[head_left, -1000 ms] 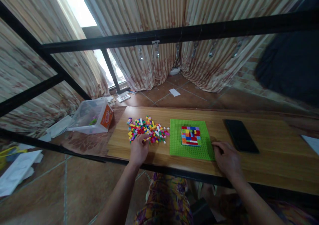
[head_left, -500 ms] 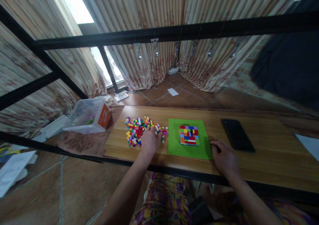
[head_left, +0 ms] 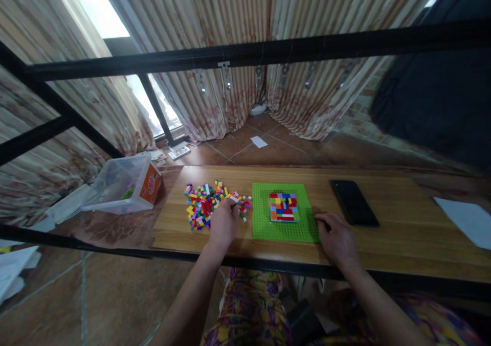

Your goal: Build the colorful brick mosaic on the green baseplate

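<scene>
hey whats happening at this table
A person sits at a wooden table. Their left hand is in a pile of small coloured bricks, fingers on a few. Their right hand rests by the edge of a green baseplate that carries a partly built block of bricks.

— Any writing you can read?
— Hardly. The box (head_left: 121,185) by the bench (head_left: 383,233) has an orange label (head_left: 151,184) with white lettering, too blurred to read.
— Anything elsewhere?
— No, nothing legible.
</scene>
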`<state>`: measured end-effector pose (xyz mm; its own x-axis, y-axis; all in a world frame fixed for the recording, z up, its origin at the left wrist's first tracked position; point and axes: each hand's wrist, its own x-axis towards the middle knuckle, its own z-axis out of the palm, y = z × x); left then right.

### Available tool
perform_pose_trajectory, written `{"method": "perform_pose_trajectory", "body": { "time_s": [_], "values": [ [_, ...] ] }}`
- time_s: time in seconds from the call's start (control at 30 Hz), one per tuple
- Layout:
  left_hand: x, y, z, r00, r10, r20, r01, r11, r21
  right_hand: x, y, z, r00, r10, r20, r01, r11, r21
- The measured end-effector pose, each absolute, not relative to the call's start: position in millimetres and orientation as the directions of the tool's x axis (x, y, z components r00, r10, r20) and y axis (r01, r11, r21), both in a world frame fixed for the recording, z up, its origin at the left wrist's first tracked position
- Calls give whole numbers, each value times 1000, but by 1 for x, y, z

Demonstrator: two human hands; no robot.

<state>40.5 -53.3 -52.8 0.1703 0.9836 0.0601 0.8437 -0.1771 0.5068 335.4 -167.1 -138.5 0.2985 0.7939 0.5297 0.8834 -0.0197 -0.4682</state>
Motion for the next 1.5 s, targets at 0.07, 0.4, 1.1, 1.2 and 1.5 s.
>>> {"method": "perform_pose_trajectory", "body": {
  "time_s": [0.07, 0.4, 1.1, 1.2, 1.5],
  "values": [
    [46, -58, -51, 227, 971, 77, 746, -224, 627, 335, -167, -137, 297, 792, 533, 884, -18, -466],
    [97, -58, -79, 344, 937, 56, 110, -100, 989, 330, -165, -132, 326, 782, 532, 862, -15, -506],
    [126, -50, -80, 340, 940, 11, 33, -24, 999, 331, -163, -133, 328, 793, 514, 858, -21, -513],
    [129, -48, -77, 346, 930, 124, 111, -171, 979, 331, -163, -133, 324, 794, 515, 858, -18, -513],
    [146, -49, -73, 399, 826, 399, 406, -549, 730, 330, -163, -132, 338, 790, 511, 844, -15, -536]
  ]
}}
